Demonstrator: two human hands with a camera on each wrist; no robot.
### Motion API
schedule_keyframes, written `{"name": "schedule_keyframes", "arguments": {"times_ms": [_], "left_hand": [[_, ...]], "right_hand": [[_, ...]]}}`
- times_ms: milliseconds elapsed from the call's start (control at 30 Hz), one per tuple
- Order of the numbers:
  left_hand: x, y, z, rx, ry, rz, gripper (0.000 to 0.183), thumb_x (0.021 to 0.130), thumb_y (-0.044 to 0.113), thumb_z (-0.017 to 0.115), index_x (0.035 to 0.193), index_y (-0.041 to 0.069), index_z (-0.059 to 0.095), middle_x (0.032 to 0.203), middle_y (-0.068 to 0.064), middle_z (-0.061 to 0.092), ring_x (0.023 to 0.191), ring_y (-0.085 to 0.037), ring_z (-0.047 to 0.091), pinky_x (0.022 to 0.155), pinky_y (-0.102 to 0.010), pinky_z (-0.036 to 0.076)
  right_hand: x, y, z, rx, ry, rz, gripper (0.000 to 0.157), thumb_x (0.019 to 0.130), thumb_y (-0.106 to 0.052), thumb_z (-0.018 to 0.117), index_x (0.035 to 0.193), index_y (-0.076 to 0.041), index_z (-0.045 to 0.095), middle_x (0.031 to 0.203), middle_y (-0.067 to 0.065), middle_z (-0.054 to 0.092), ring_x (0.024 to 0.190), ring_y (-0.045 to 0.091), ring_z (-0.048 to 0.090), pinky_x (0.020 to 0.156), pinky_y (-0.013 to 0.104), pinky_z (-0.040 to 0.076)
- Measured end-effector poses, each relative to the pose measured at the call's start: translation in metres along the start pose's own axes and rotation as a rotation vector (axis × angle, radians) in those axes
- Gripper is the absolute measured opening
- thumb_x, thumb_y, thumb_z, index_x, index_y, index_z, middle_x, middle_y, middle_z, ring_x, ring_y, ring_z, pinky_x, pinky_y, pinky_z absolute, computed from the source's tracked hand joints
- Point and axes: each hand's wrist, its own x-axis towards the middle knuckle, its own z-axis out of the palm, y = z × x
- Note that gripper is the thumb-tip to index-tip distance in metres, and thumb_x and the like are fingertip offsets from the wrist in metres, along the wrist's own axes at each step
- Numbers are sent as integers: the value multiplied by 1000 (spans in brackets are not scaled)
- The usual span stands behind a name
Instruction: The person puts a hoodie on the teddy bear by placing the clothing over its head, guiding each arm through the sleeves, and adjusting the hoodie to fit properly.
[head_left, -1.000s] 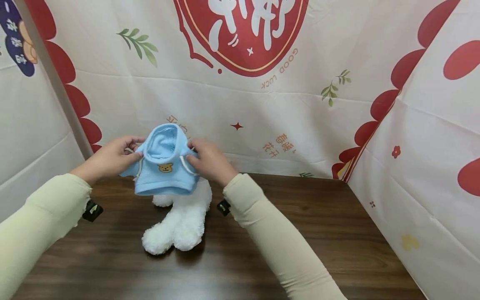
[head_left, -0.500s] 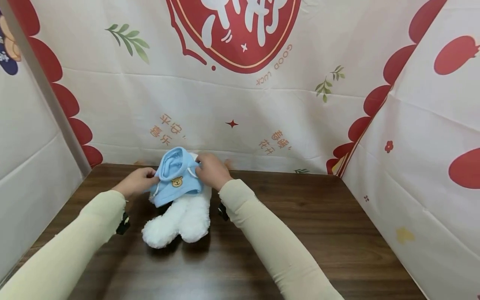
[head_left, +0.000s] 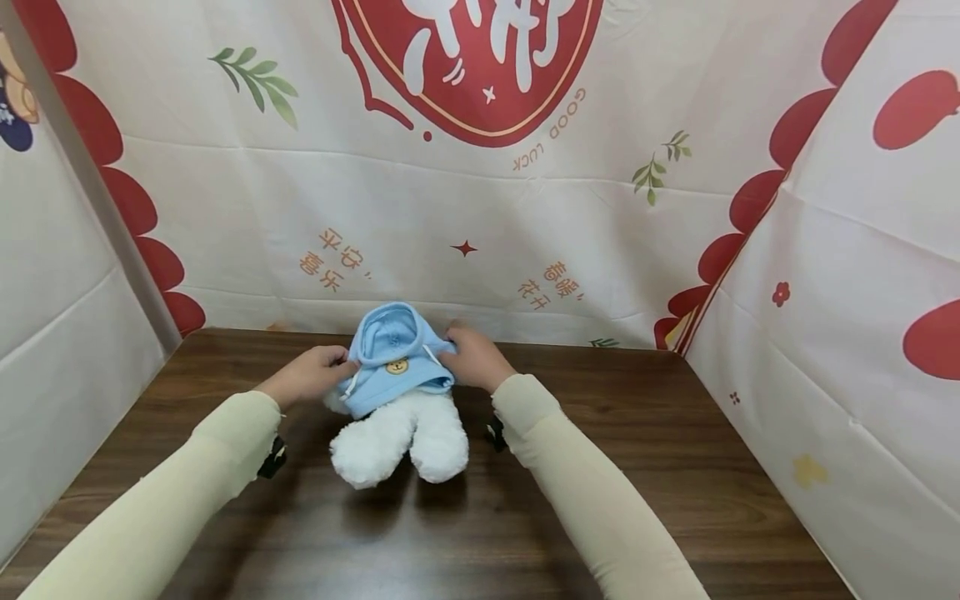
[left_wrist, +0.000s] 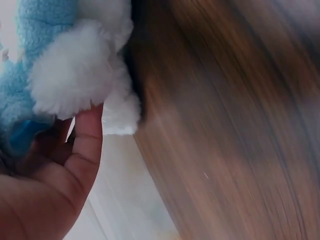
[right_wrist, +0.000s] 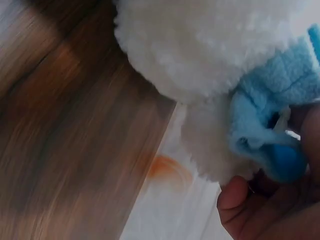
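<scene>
A small light-blue hoodie (head_left: 382,387) with a bear patch (head_left: 397,366) and white drawstrings lies over the upper part of a white fluffy plush toy (head_left: 372,446). The toy's two legs stick out below the hem, towards me; its head is hidden. My left hand (head_left: 311,375) pinches the hoodie at its left sleeve. In the left wrist view, one fingertip of that hand touches a white fluffy limb (left_wrist: 75,67). My right hand (head_left: 477,360) grips the right sleeve. The right wrist view shows the sleeve's opening (right_wrist: 287,162) between those fingers, beside the plush body (right_wrist: 190,50).
The brown wooden table (head_left: 615,467) stretches to both sides and in front. Behind it hangs a white printed cloth (head_left: 480,200), close to the toy and hands. More cloth walls stand at the left (head_left: 67,292) and right (head_left: 840,333).
Both hands have lowered the hoodie from above the plush toy onto it. Hands, hoodie and toy have then shifted right, and the toy's legs now point more towards me.
</scene>
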Motion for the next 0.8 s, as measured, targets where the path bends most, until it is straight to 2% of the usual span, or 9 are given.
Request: {"name": "schedule_keyframes", "arguments": {"times_ms": [200,333,533,800], "left_hand": [[-7,20,21,-24,-38,85,27,94,33,51,82,9,54,68,-4,47,59,-17,44,55,-32,39],[-17,32,35,-17,-62,106,23,94,32,52,81,12,55,66,-1,48,58,-16,45,55,-31,39],[-29,46,51,-2,-67,131,23,93,30,53,76,15,53,64,2,46,57,-13,46,54,-30,40],[-31,54,68,-3,-44,180,18,92,28,56,77,17,54,65,4,48,60,-11,47,54,-28,40]], "right_hand": [[-31,23,-11,32,-53,26,13,92,-28,54,91,-16,59,70,-1,57,52,14,53,52,28,45],[-59,29,-17,37,-67,4,11,91,-28,56,94,-18,60,68,-3,58,50,12,54,49,27,46],[-92,33,-23,27,-50,-30,10,91,-27,57,95,-18,60,65,-7,57,48,8,52,47,25,45],[-117,32,-31,-61,-4,-52,15,89,-29,57,99,-18,61,60,-10,53,42,5,48,43,24,42]]}}
